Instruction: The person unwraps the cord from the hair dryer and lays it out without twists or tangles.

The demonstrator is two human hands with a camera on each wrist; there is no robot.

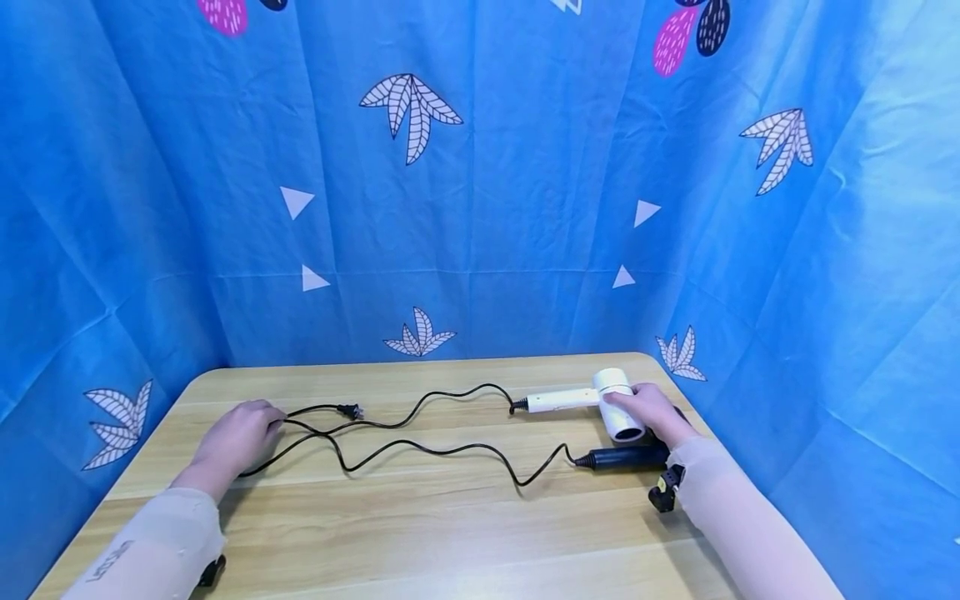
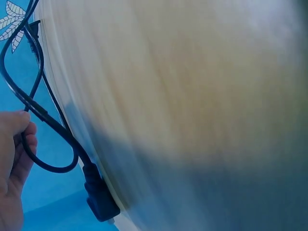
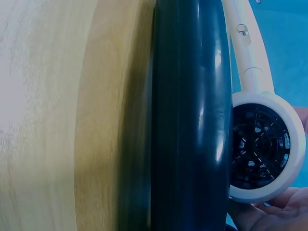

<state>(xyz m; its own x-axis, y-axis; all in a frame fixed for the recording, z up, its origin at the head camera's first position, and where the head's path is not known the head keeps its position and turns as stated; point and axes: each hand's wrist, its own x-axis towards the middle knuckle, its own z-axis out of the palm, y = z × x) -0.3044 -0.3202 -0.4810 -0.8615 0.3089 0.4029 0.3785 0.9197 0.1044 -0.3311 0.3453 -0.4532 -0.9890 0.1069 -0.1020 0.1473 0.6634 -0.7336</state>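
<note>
At the table's left side my left hand (image 1: 238,440) pinches a thin black power cord (image 2: 23,140) between thumb and fingers. A black plug (image 1: 350,411) lies just right of that hand; in the left wrist view a black plug (image 2: 102,199) shows large below the looped cord. Over on the right, my right hand (image 1: 651,408) grips the head of a white hair dryer (image 1: 561,400), whose handle points left. Its round dark grille (image 3: 260,146) faces the right wrist camera. A dark hair dryer (image 1: 624,457) lies nearer, partly hidden under the right forearm.
Two black cords (image 1: 450,451) run in waves across the wooden table (image 1: 420,533), linking the dryers' handles to the left side. Blue patterned curtains (image 1: 525,208) enclose the back and both sides. A small black device (image 1: 663,492) is strapped at the right wrist.
</note>
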